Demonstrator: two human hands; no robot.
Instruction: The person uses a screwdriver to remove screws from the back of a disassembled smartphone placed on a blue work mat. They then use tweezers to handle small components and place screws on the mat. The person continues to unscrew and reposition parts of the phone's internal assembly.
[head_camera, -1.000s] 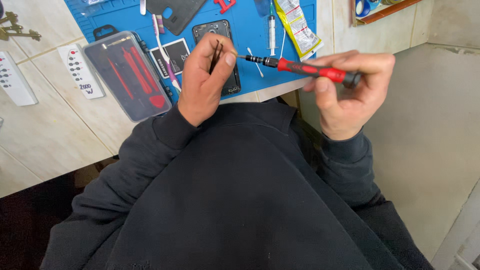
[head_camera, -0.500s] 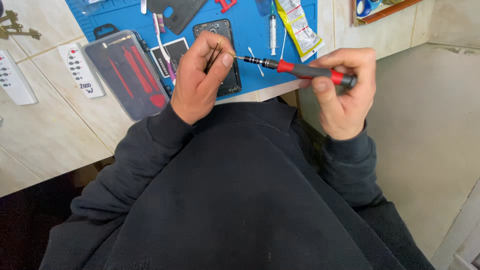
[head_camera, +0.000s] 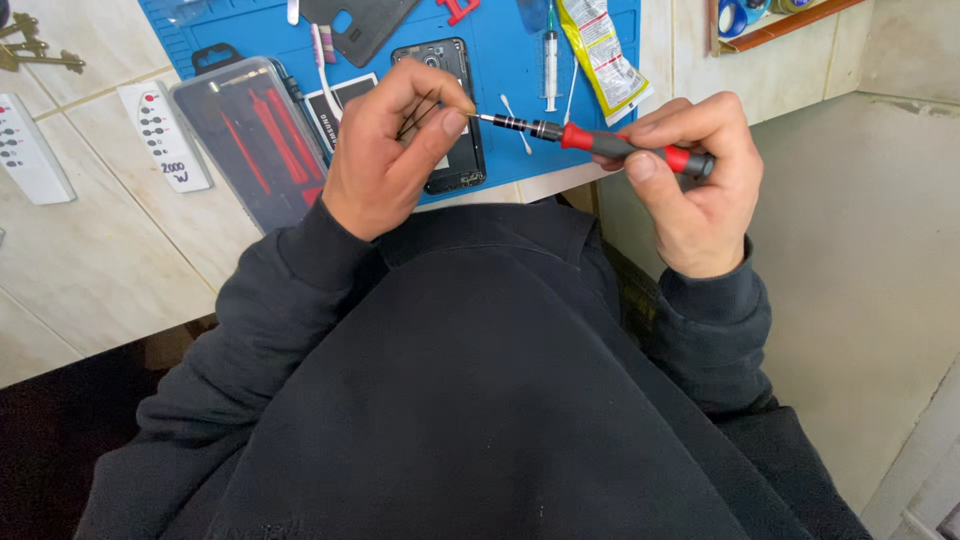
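I saw the right hand (head_camera: 690, 190) closed around the grey-and-red handle of a slim precision screwdriver (head_camera: 600, 142), thumb and fingers clamped on its rear half. The left hand (head_camera: 385, 160) had thumb and forefinger pinched together right at the metal tip; whether a bit or a screw sat between them I could not tell — the fingers hid it.

The screwdriver lay just above centre frame, held in the air over the near edge of the blue silicone work mat (head_camera: 600, 100). Its long axis ran almost level across the picture, tip pointing left and slightly up, handle end to the right.

To do this well, I judged, the handle should stay steady and in line with the shaft while the left fingertips do the fine work — any tilt could drop a small part.

Behind the left hand lay an opened black phone (head_camera: 455, 110) on the mat, and a clear plastic case of red-handled tools (head_camera: 250, 140) sat at upper left.
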